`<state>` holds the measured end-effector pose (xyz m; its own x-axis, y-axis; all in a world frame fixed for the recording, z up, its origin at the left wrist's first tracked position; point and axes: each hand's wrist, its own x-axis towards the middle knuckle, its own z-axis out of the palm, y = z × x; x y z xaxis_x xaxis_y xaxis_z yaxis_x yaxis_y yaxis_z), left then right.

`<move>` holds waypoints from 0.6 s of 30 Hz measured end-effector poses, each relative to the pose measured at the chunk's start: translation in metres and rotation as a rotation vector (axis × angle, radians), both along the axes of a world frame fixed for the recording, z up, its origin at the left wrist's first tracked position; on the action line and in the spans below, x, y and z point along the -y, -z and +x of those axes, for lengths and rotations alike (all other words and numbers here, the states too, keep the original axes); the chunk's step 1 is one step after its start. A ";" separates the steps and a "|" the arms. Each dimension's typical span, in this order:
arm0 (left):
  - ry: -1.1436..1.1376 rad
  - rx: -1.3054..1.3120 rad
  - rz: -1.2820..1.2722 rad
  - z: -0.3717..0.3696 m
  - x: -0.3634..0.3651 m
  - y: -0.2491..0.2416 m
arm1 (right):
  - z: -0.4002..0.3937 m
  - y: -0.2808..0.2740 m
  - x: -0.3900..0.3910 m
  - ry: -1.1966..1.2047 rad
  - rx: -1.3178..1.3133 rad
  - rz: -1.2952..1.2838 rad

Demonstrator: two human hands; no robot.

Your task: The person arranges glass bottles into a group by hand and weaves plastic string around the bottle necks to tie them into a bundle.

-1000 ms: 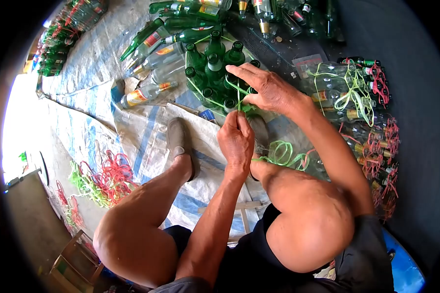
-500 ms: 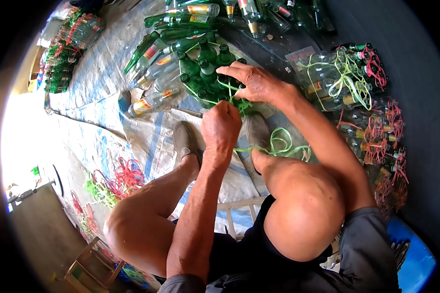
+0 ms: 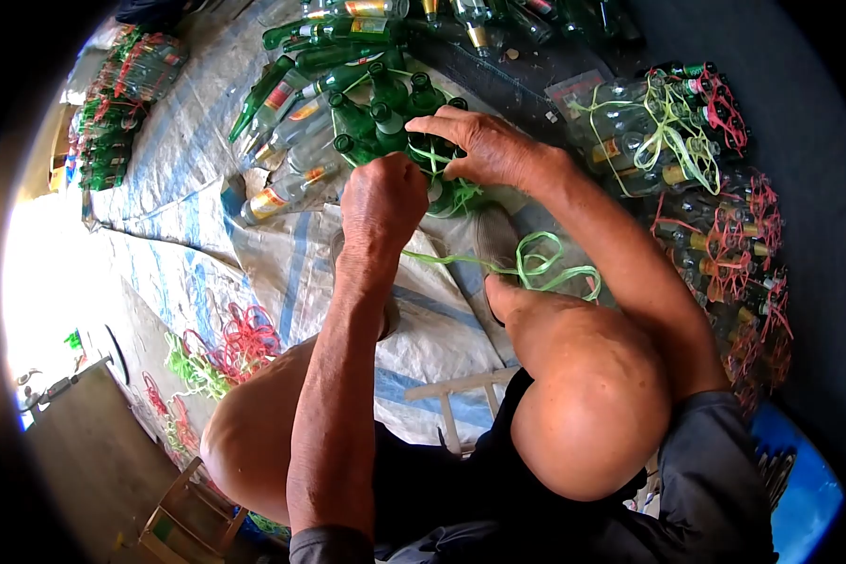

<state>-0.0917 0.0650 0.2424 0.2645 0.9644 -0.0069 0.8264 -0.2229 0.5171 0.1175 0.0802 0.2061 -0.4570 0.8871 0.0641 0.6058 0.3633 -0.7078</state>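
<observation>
A cluster of upright green glass bottles [image 3: 386, 121] stands between my feet, with light green plastic string [image 3: 430, 158] running round and across the necks. My left hand [image 3: 383, 199] is a closed fist at the near left side of the cluster. The string trails from beneath this fist to a loose loop [image 3: 547, 266] by my right shin, so the fist appears to grip it. My right hand [image 3: 491, 148] reaches over the right side of the bottles, index finger stretched out and thumb apart, close to the string. Its other fingers are partly hidden.
Loose bottles [image 3: 291, 193] lie on the tarp [image 3: 301, 254] to the left, and more [image 3: 352, 31] lie behind. Tied bundles of bottles [image 3: 634, 141] line the right side; others [image 3: 113, 132] stand far left. Red and green string [image 3: 240, 346] lies by my left knee. A blue container [image 3: 808, 479] is lower right.
My left fist has moved left and slightly up, to the near left of the cluster. The right hand keeps nearly the same pose over the bottles. The whole view has shifted slightly.
</observation>
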 end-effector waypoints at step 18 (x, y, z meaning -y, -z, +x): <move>-0.251 0.094 -0.004 -0.003 0.015 0.024 | -0.003 0.003 0.000 0.024 -0.054 0.000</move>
